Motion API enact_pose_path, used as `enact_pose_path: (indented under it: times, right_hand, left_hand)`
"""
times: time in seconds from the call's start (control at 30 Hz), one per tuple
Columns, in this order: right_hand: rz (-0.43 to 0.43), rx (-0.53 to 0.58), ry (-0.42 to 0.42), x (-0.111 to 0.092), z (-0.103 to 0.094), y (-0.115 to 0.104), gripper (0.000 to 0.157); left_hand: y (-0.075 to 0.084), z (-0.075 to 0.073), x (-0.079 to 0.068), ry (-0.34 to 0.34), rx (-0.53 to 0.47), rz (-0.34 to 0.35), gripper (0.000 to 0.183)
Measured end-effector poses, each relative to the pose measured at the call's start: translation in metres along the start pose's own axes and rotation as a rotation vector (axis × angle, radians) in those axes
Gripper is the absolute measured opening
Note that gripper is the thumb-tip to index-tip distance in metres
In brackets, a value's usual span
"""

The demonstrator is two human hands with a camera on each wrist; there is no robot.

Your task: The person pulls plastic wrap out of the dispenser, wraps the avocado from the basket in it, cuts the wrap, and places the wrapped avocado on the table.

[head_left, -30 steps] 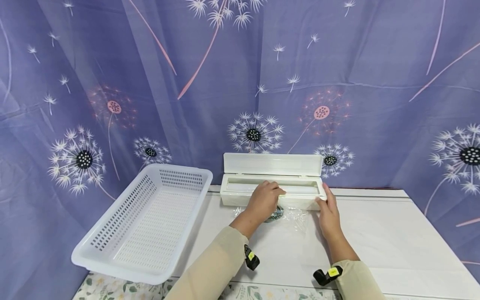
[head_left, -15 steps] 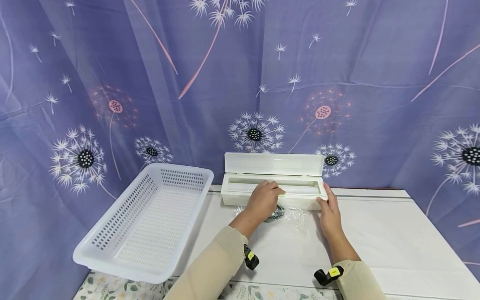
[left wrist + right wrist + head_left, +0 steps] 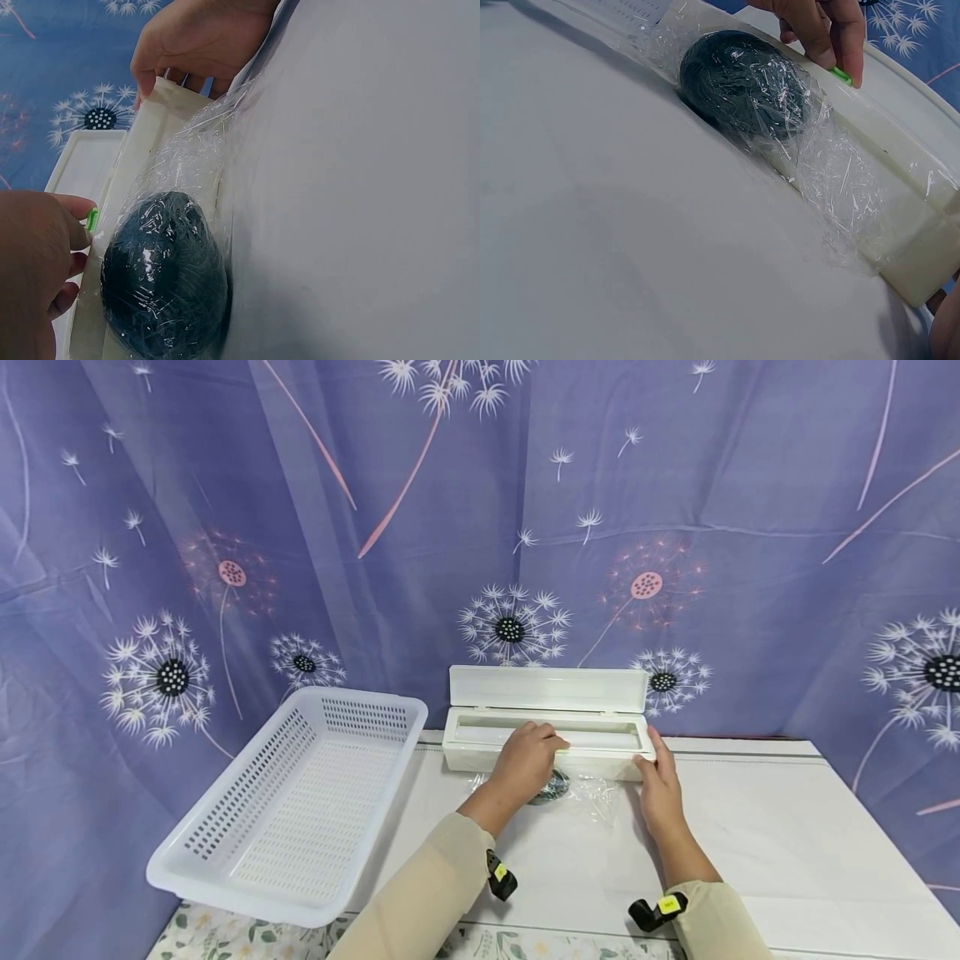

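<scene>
A long white cling film dispenser point(image 3: 468, 757) stands on the table with its lid point(image 3: 547, 687) raised and a white roll point(image 3: 603, 739) inside. My left hand point(image 3: 527, 762) is over its front edge, thumb and fingertips pinching a small green slider point(image 3: 92, 219), clearest in the wrist views. My right hand point(image 3: 660, 787) grips the dispenser's right end, thumb in front. Against the dispenser's front lies a dark green-black oval thing point(image 3: 165, 277), wrapped in crinkled clear cling film point(image 3: 840, 176); its kind is unclear. In the head view, my left hand partly hides it.
A white perforated plastic basket point(image 3: 300, 818) stands left of the dispenser. White cloth point(image 3: 787, 843) covers the table, with a floral cloth point(image 3: 570, 946) along the near edge. A purple dandelion-print curtain point(image 3: 420, 610) hangs directly behind.
</scene>
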State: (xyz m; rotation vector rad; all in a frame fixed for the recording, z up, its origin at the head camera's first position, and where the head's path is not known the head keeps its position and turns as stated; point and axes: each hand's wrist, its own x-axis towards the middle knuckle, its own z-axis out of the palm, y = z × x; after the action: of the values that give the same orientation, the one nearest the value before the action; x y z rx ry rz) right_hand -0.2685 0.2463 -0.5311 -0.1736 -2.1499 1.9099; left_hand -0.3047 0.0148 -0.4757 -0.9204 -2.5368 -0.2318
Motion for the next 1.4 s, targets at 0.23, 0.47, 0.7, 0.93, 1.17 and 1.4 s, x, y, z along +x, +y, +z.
enact_pose_path:
  times: [0.23, 0.47, 0.7, 0.93, 1.17, 1.4]
  right_hand:
    - [0.008, 0.008, 0.003, 0.0, 0.0, 0.0, 0.063]
    - [0.016, 0.014, -0.003, 0.0, 0.0, 0.0, 0.063]
    - [0.016, 0.007, -0.001, 0.0, 0.0, -0.001, 0.063]
    - [0.021, -0.005, -0.003, 0.002, -0.001, 0.001, 0.064]
    - [0.037, -0.016, -0.004, 0.003, -0.002, 0.001, 0.064]
    - [0.046, -0.013, -0.018, -0.005, -0.001, -0.015, 0.064]
  left_hand:
    - [-0.001, -0.001, -0.001, -0.015, 0.008, -0.006, 0.032]
    - [-0.001, -0.002, -0.002, -0.025, 0.018, -0.011, 0.032]
    - [-0.001, -0.002, -0.002, -0.021, 0.014, -0.014, 0.031]
    - [-0.001, -0.004, -0.003, -0.028, 0.009, -0.017, 0.03]
    - [-0.001, -0.004, -0.005, -0.01, 0.007, -0.017, 0.03]
    - [-0.001, -0.003, -0.005, -0.022, -0.002, -0.026, 0.029]
